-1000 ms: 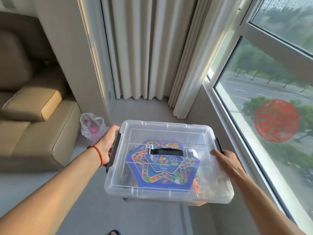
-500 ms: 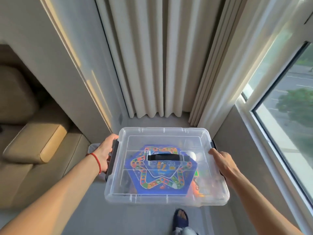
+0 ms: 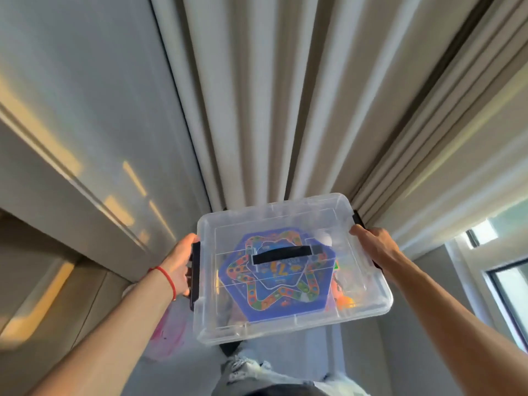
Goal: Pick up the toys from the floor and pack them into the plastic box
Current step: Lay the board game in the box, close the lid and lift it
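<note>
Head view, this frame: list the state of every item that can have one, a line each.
plastic box: lid on, held up off the floor, slightly tilted.
black carry handle: lying flat on the lid, untouched.
blue game board: inside the box, flat under the lid.
left hand: grips the box's left black latch.
right hand: holds the box's right end.
curtain: drawn, hanging in folds.

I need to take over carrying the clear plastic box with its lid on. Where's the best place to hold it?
Grip the plastic box by its two short ends, coming in from either side, as the left hand and right hand do now at the black latches. It is wide and flat, so end holds likely keep it level; the top handle would suit one hand.
</note>
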`<state>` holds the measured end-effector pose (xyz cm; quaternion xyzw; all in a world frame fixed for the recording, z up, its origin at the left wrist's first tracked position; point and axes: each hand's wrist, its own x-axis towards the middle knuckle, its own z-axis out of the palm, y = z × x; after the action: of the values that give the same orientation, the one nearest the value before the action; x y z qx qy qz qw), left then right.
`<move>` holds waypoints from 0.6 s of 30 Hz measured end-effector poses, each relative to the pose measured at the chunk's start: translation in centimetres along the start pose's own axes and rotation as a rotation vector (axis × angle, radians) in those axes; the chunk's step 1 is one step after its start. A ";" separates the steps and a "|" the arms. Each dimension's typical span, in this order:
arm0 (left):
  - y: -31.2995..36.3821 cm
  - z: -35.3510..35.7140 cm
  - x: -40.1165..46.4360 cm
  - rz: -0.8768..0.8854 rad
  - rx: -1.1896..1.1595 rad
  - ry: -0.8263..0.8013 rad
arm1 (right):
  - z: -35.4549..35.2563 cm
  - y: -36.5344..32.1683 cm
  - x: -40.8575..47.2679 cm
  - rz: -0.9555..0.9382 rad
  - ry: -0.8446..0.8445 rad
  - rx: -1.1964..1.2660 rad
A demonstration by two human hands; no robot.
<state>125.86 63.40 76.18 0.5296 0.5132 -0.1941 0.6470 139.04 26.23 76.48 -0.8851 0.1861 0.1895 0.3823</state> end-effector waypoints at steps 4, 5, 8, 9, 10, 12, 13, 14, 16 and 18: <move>5.5 0.7 5.9 -0.017 -0.124 0.035 | 3.2 -6.1 7.1 0.008 0.012 -0.018; 6.6 0.9 7.2 -0.018 -0.142 0.051 | 4.1 -7.5 8.8 -0.012 0.004 -0.040; 9.0 1.1 11.4 -0.048 -0.224 0.099 | 6.8 -11.2 15.4 -0.036 -0.074 -0.079; 9.6 1.5 12.6 -0.077 -0.263 0.118 | 7.8 -12.4 17.9 -0.047 -0.112 -0.118; 9.8 2.0 13.9 -0.111 -0.306 0.137 | 9.1 -13.5 20.5 -0.058 -0.157 -0.155; 10.4 3.3 16.2 -0.156 -0.370 0.194 | 12.2 -15.3 26.3 -0.093 -0.242 -0.209; 10.0 4.1 17.6 -0.185 -0.399 0.235 | 14.0 -15.9 28.9 -0.119 -0.296 -0.245; 9.6 4.8 19.0 -0.212 -0.440 0.281 | 16.2 -16.6 31.7 -0.143 -0.355 -0.277; 8.4 5.9 21.8 -0.268 -0.506 0.351 | 20.2 -17.8 36.0 -0.174 -0.434 -0.354; 6.3 6.9 25.0 -0.347 -0.586 0.370 | 24.4 -18.3 39.4 -0.212 -0.492 -0.424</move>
<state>144.00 66.86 56.88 0.2536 0.7369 -0.0469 0.6249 176.91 48.86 53.24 -0.8870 -0.0482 0.3910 0.2407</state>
